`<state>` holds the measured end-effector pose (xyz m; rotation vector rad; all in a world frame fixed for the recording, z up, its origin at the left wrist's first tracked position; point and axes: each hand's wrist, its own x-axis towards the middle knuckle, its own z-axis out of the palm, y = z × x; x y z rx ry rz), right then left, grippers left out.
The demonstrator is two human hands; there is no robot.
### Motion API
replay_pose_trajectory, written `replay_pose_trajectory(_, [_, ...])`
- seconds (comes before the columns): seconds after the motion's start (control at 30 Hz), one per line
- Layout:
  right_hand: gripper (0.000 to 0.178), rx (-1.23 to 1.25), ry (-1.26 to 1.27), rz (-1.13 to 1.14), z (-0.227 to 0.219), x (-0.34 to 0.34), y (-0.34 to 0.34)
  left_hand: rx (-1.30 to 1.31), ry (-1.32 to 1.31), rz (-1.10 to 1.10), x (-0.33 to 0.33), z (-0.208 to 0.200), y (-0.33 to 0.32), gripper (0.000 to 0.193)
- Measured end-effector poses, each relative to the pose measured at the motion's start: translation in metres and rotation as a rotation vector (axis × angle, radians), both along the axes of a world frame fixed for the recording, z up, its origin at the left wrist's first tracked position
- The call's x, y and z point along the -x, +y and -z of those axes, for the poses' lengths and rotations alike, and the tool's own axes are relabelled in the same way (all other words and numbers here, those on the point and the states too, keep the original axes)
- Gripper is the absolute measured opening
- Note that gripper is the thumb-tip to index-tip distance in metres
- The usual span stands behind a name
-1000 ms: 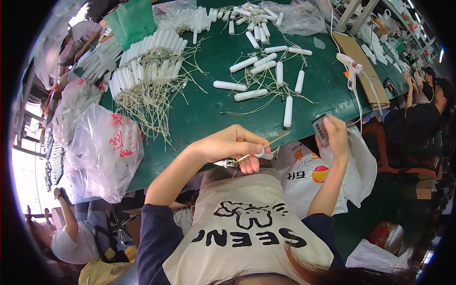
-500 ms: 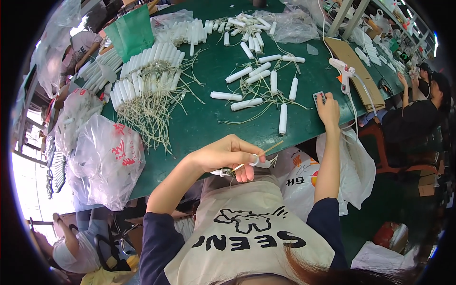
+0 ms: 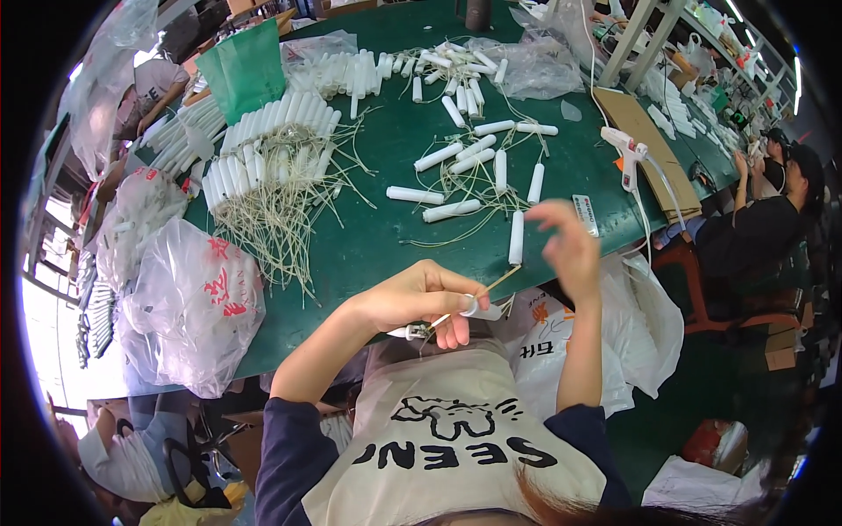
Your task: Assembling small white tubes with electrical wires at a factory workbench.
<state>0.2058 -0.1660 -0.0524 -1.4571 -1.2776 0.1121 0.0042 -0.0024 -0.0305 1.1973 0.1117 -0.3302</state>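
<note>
My left hand (image 3: 430, 298) is closed in front of my shirt. Its thumb and fingers pinch a small white ring-shaped plastic piece (image 3: 472, 307), with a thin tan stick (image 3: 503, 279) jutting out beyond it. Below the palm shows a white tip with a bit of circuit (image 3: 409, 332); how it joins the ring is hidden. My right hand (image 3: 572, 254) is raised over the table edge, its fingers smeared by motion. Near it stands a white tube (image 3: 517, 238) with a wire, and a small flat white-and-grey packet (image 3: 585, 216) lies behind it on the table.
Several wired white tubes (image 3: 452, 210) lie mid-table; a large wired stack (image 3: 272, 167) is at left. A white glue gun (image 3: 627, 153) with a cord rests at right beside flat cardboard (image 3: 645, 145). Plastic bags (image 3: 193, 307) hang over the left edge. Co-workers sit at far right.
My right hand has let go of the flat packet and moved left and toward me, leaving it on the table. My left hand keeps its hold, nearly still.
</note>
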Motion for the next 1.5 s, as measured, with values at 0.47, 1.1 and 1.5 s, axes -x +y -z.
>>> replay_pose_trajectory(0.47, [0.02, 0.273, 0.044, -0.102, 0.011, 0.066, -0.03, -0.329, -0.133, -0.317, 0.005, 0.03, 0.02, 0.023])
replay_pose_trajectory(1.1, [0.038, 0.173, -0.726, 0.362, 0.006, 0.091, -0.012, -0.218, 0.044, -0.337, -0.013, 0.021, -0.033, 0.051])
replay_pose_trajectory(1.5, [0.036, 0.18, -0.787, 0.438, 0.004, 0.09, -0.018, -0.434, 0.128, -0.325, 0.0, 0.04, -0.011, 0.049])
